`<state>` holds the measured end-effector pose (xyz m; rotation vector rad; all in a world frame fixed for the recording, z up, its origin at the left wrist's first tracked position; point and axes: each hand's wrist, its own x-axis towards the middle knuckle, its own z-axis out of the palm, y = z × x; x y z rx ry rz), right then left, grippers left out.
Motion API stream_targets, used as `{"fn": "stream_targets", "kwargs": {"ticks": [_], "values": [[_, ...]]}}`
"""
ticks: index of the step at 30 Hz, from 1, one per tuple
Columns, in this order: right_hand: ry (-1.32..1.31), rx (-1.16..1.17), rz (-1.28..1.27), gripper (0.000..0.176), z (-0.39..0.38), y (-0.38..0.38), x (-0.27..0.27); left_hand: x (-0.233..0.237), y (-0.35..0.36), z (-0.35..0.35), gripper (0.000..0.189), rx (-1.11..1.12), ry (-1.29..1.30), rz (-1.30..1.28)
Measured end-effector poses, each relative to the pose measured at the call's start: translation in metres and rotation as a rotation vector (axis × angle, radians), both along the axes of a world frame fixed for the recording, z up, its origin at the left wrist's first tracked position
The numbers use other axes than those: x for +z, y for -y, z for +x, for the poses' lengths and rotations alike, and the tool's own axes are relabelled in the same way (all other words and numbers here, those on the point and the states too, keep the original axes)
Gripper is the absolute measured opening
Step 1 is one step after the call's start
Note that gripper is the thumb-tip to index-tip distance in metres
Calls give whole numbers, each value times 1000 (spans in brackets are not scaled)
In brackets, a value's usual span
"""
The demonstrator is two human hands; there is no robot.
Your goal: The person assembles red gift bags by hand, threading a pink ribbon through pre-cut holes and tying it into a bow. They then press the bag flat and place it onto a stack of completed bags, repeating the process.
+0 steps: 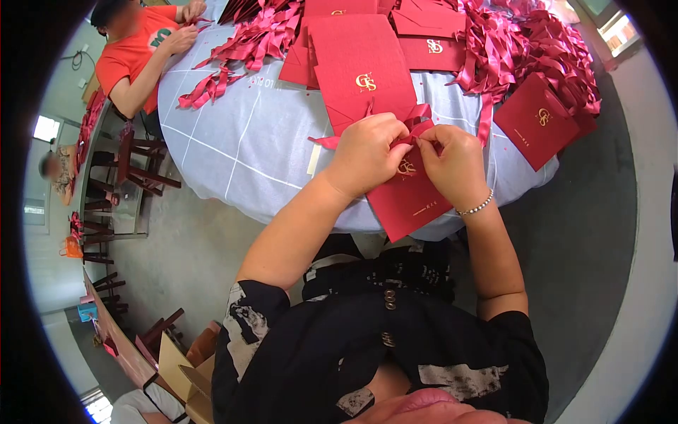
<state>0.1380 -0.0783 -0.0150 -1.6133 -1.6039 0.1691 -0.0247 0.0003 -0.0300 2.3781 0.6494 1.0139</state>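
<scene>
A red paper gift bag (pixel 408 205) with gold lettering lies at the table's near edge, its lower part jutting out past it. Over the bag's top, my left hand (pixel 373 152) is closed, thumb and forefinger pinching a red satin ribbon (pixel 421 115). My right hand (pixel 455 164), with a beaded bracelet on the wrist, pinches the same ribbon just beside it. Both sets of fingertips nearly meet, and part of the ribbon is hidden by them. Just beyond my hands lies a stack of flat red bags (pixel 362 56) with a gold logo.
Heaps of red ribbon (pixel 491 53) and more bags cover the far side of the cloth-covered table (pixel 212 152). Another red bag (pixel 538 120) hangs over the right edge. A co-worker in an orange shirt (pixel 134 63) sits at the left. Wooden stools (pixel 138 159) stand behind.
</scene>
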Motion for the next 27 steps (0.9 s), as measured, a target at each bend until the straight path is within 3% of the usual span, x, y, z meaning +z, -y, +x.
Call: {"fn": "stream_targets", "kwargs": {"ticks": [7,19,22,27], "values": [[-32,64,-116,6,5,2,-2,-2,0,0,13,-6,3,-50],[96,-17,78,6,-6,0,-14,-1,2,1,10,-10,-2,2],[-31,45,0,7,-3,10,0,1,4,0,10,10,12,-2],[77,11,-11,6,4,12,-2,6,8,1,14,-11,24,43]]}}
